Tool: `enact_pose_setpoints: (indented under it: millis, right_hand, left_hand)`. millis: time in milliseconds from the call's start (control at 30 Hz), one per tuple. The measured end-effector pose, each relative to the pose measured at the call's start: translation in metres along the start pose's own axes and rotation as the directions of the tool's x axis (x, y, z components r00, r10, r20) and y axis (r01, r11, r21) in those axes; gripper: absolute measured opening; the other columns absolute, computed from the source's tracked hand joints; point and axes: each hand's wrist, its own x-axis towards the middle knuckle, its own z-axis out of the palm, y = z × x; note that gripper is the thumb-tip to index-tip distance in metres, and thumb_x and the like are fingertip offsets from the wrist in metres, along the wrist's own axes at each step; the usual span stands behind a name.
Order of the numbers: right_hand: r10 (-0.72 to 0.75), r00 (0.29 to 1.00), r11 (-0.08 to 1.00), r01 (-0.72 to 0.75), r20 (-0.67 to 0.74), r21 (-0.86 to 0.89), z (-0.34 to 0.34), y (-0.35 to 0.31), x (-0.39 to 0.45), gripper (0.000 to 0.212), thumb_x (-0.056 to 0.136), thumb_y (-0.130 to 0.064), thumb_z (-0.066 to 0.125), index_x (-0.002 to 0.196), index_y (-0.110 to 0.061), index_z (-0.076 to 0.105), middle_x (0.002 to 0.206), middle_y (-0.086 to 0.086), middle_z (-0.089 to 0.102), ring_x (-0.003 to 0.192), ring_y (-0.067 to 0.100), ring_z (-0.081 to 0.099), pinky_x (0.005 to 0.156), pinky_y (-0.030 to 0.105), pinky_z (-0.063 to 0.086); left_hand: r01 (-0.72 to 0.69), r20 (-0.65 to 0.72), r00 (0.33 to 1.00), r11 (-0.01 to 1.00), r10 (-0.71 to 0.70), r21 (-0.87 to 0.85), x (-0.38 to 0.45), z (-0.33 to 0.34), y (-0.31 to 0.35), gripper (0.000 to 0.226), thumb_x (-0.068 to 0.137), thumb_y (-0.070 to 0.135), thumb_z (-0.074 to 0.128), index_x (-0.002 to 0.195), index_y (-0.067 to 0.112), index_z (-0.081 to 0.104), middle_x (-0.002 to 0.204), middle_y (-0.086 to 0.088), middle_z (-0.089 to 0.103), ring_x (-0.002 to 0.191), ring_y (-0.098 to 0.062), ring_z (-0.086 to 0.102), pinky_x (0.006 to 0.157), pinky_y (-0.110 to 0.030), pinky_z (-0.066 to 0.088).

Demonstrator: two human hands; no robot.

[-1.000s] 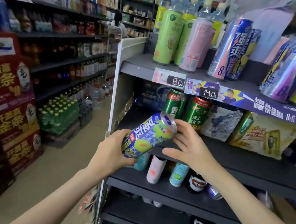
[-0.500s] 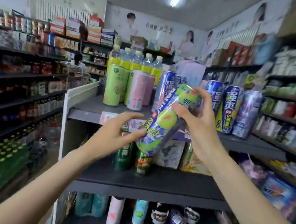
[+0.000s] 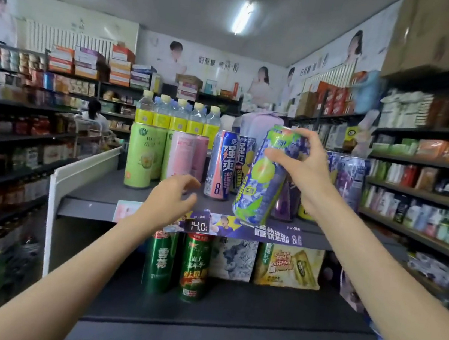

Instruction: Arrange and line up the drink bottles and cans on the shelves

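Right hand [image 3: 300, 168] wrapped around green-and-purple can [image 3: 264, 181], long axis tilted, base hanging just above top shelf [image 3: 92, 189] front edge near purple cans [image 3: 350, 180]; left hand [image 3: 169, 202] empty, fingers loosely spread, lower left.

1. I see the dark grey metal top shelf [image 3: 91, 195] carrying tall green cans [image 3: 140, 156], pink cans [image 3: 181, 155] and blue cans [image 3: 220, 166].
2. On the dark shelf below [image 3: 227, 313], two green beer cans [image 3: 174, 263] stand near the left end.

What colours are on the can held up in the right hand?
Blue-purple with bright green fruit, seen in the head view: the can in the right hand.
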Motion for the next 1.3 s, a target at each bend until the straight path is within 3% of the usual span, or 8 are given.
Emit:
enact_pose_setpoints:
  millis: [300,467,733,867,967,1100,1200,1300]
  right_hand:
    - [0.006,0.999,0.841,0.024,0.053,-0.541,0.052,0.032,0.058,0.062,0.073,-0.032,0.078,0.119,-0.013,0.042,0.097,0.000,0.048,0.085,0.020,0.048,0.072,0.033,0.041]
    - [-0.086,0.993,0.562,0.117,0.083,-0.819,0.066,0.040,0.069,0.076,0.080,-0.044,0.069,0.130,-0.003,0.030,0.131,0.014,0.035,0.107,0.034,0.052,0.070,0.033,0.035]
    - [-0.085,0.945,0.280,0.328,0.317,-0.902,0.048,0.029,0.046,0.081,0.082,-0.035,0.069,0.141,-0.011,0.019,0.144,0.014,0.021,0.108,0.036,0.050,0.065,0.034,0.036]
    - [-0.401,0.884,0.448,0.416,0.238,-0.791,0.037,0.040,-0.015,0.047,0.085,-0.022,0.061,0.127,-0.010,0.043,0.129,0.010,0.039,0.105,0.030,0.053,0.072,0.036,0.046]
    - [-0.481,0.840,0.584,0.520,0.250,-0.623,0.023,0.071,-0.078,0.021,0.084,-0.015,0.056,0.103,-0.006,0.056,0.103,0.006,0.053,0.083,0.019,0.058,0.067,0.035,0.050]
    - [-0.168,0.907,0.687,0.389,0.387,-0.613,0.024,0.138,-0.135,0.015,0.085,-0.016,0.062,0.097,-0.011,0.057,0.090,-0.008,0.048,0.076,0.008,0.050,0.069,0.030,0.047]
    - [0.257,0.904,0.748,0.037,0.340,-0.662,0.041,0.185,-0.136,0.040,0.083,-0.026,0.068,0.116,-0.013,0.050,0.109,-0.003,0.048,0.093,0.009,0.049,0.084,0.030,0.046]
    - [0.462,0.850,0.786,-0.260,0.254,-0.562,0.061,0.216,-0.120,0.067,0.077,-0.031,0.075,0.130,-0.011,0.039,0.132,0.004,0.045,0.115,0.018,0.048,0.098,0.033,0.042]
  left_hand:
    - [-0.021,0.017,1.000,0.991,0.019,0.134,0.003,0.018,-0.022,0.023,0.086,0.010,0.054,0.107,0.007,0.063,0.111,-0.008,0.063,0.108,-0.026,0.053,0.088,-0.030,0.038]
    - [-0.036,-0.063,0.997,0.987,0.046,0.155,-0.001,0.017,-0.031,0.019,0.085,0.010,0.052,0.097,0.005,0.066,0.105,-0.009,0.063,0.102,-0.028,0.054,0.081,-0.031,0.037]
    - [-0.132,-0.330,0.933,0.990,0.141,0.049,-0.038,0.014,-0.033,0.030,0.080,0.015,0.038,0.099,0.005,0.059,0.101,-0.008,0.054,0.085,-0.016,0.050,0.074,-0.021,0.037]
    - [-0.133,-0.311,0.935,0.981,0.171,0.141,-0.107,0.043,-0.061,0.021,0.079,0.013,0.040,0.097,0.012,0.052,0.099,-0.004,0.049,0.087,-0.018,0.048,0.074,-0.024,0.038]
    - [0.022,-0.232,0.973,0.995,0.000,0.094,-0.137,0.069,-0.086,0.024,0.082,0.015,0.044,0.102,0.006,0.054,0.098,-0.009,0.052,0.090,-0.022,0.049,0.081,-0.025,0.037]
    - [0.395,-0.147,0.904,0.916,-0.401,-0.068,-0.138,0.096,-0.106,0.049,0.081,0.012,0.066,0.121,-0.002,0.043,0.115,-0.018,0.048,0.108,-0.031,0.046,0.092,-0.025,0.032]
    - [0.517,-0.018,0.851,0.844,-0.525,-0.142,-0.129,0.115,-0.110,0.065,0.080,0.019,0.071,0.130,-0.001,0.035,0.129,-0.019,0.043,0.119,-0.031,0.044,0.095,-0.034,0.036]
    - [0.575,0.010,0.810,0.792,-0.586,-0.207,-0.114,0.126,-0.113,0.075,0.077,0.022,0.074,0.134,0.001,0.030,0.134,-0.017,0.044,0.122,-0.031,0.046,0.094,-0.034,0.038]
